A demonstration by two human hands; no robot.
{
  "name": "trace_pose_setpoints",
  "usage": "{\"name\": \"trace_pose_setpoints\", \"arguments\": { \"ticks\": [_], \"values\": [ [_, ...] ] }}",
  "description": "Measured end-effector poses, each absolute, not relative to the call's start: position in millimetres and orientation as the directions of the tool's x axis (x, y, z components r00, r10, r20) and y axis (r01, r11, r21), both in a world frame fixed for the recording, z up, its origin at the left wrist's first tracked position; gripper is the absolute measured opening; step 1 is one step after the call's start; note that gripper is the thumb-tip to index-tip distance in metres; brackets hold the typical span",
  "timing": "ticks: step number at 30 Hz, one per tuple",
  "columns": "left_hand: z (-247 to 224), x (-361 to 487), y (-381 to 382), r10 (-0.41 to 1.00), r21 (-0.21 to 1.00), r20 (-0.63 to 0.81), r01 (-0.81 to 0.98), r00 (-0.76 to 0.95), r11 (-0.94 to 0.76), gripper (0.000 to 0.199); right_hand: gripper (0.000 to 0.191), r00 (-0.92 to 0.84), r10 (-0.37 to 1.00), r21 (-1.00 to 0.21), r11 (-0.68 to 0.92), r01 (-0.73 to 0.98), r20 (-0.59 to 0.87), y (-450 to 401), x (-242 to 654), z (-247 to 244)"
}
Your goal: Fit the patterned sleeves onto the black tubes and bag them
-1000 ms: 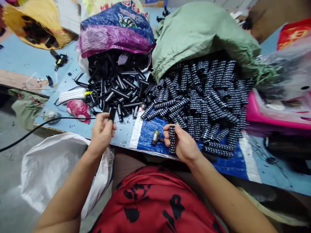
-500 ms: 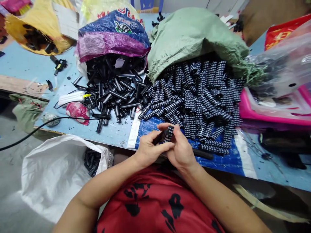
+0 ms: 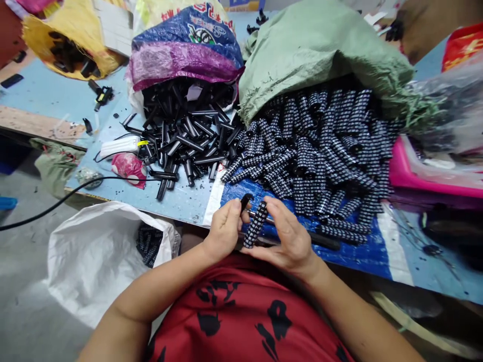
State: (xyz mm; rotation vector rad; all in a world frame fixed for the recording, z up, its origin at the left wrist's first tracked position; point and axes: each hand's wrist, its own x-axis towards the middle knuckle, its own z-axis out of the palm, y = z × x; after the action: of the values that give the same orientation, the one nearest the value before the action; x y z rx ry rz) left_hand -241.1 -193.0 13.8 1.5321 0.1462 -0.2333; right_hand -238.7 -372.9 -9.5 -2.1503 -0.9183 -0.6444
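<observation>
My left hand (image 3: 225, 229) is closed around a small black plastic piece (image 3: 246, 201), whose upper end sticks out past the thumb. Between the thumb and fingertips of my right hand (image 3: 290, 236) is a black tube with a white checked pattern (image 3: 255, 224), gripped by its two ends and tilted. The two pieces are apart, close to each other over the table edge. Just behind my hands lies a large pile of similar patterned tubes (image 3: 305, 161). A plain black rod (image 3: 323, 240) rests beside my right hand.
Plain black tubes (image 3: 188, 143) spill from a purple and blue sack (image 3: 184, 63). A green sack (image 3: 324, 45) covers the patterned pile's back. An open white sack (image 3: 94, 261) stands below the table at left. A black cable (image 3: 71, 188) crosses the left edge; a pink tray (image 3: 418, 176) sits right.
My hands have moved apart. The patterned tube, earlier mostly hidden between both hands, now shows in my right hand, and the black piece in my left. The view has shifted slightly.
</observation>
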Motion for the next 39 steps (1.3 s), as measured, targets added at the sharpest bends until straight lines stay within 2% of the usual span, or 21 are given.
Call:
{"name": "trace_pose_setpoints", "arguments": {
  "ticks": [3,6,8,12,14,16,18,19,21,22,23,24,26,27,29,32,35,39],
  "values": [
    [12,-243,-199,-0.044,0.964,-0.231,0.235,0.972,0.128,0.051,0.105,0.591,0.424,-0.342,-0.529,0.776,0.686,-369,-241,-8],
    [10,-242,-197,-0.127,0.892,-0.292,0.318,0.948,0.321,0.043,0.103,0.596,0.417,-0.311,-0.573,0.758,0.686,-370,-242,-8],
    [11,-238,-191,-0.212,0.826,-0.354,0.411,0.911,0.387,0.043,0.103,0.602,0.428,-0.311,-0.575,0.757,0.674,-370,-242,-9],
    [15,-232,-181,-0.427,0.627,-0.525,0.673,0.737,0.391,0.048,0.106,0.642,0.446,-0.398,-0.526,0.752,0.624,-369,-241,-10],
    [13,-231,-180,-0.447,0.572,-0.553,0.711,0.703,0.410,0.050,0.109,0.668,0.445,-0.451,-0.502,0.738,0.596,-368,-241,-11],
    [8,-231,-179,-0.400,0.608,-0.548,0.678,0.735,0.413,0.051,0.115,0.685,0.450,-0.484,-0.490,0.725,0.572,-371,-241,-15],
    [0,-229,-174,-0.299,0.754,-0.482,0.564,0.823,0.337,0.049,0.111,0.711,0.443,-0.466,-0.544,0.698,0.547,-379,-244,-22],
    [-5,-227,-169,-0.231,0.851,-0.410,0.461,0.882,0.250,0.047,0.099,0.736,0.430,-0.431,-0.611,0.664,0.523,-385,-247,-26],
    [-12,-219,-154,-0.120,0.981,-0.195,0.191,0.974,-0.046,0.037,0.055,0.793,0.403,-0.320,-0.758,0.569,0.456,-398,-253,-35],
    [-14,-214,-146,-0.107,0.971,-0.092,0.066,0.990,-0.230,0.032,0.034,0.815,0.393,-0.259,-0.810,0.526,0.426,-403,-256,-37],
    [-15,-209,-138,-0.126,0.913,-0.025,-0.029,0.992,-0.408,0.027,0.021,0.828,0.387,-0.216,-0.840,0.498,0.407,-407,-258,-39],
    [-15,-204,-131,-0.163,0.827,-0.001,-0.090,0.987,-0.554,0.024,0.014,0.828,0.383,-0.200,-0.848,0.491,0.409,-408,-259,-38],
    [-12,-193,-122,-0.243,0.670,-0.058,-0.143,0.968,-0.729,0.022,0.014,0.802,0.364,-0.232,-0.827,0.512,0.473,-405,-258,-32],
    [-10,-188,-120,-0.273,0.625,-0.111,-0.147,0.956,-0.767,0.022,0.016,0.782,0.343,-0.262,-0.807,0.529,0.521,-401,-256,-28],
    [-6,-181,-120,-0.309,0.611,-0.219,-0.116,0.925,-0.783,0.027,0.021,0.730,0.298,-0.299,-0.768,0.566,0.615,-392,-249,-19],
    [-5,-174,-123,-0.317,0.671,-0.331,-0.014,0.889,-0.741,0.031,0.019,0.703,0.358,-0.224,-0.776,0.590,0.614,-379,-238,-13],
    [-8,-168,-124,-0.324,0.700,-0.359,0.022,0.875,-0.714,0.032,0.012,0.732,0.464,-0.141,-0.790,0.597,0.499,-373,-234,-11],
    [-10,-156,-121,-0.381,0.698,-0.373,-0.015,0.846,-0.716,0.041,0.029,0.608,0.466,-0.212,-0.654,0.726,0.643,-367,-240,-4]
  ]
}}
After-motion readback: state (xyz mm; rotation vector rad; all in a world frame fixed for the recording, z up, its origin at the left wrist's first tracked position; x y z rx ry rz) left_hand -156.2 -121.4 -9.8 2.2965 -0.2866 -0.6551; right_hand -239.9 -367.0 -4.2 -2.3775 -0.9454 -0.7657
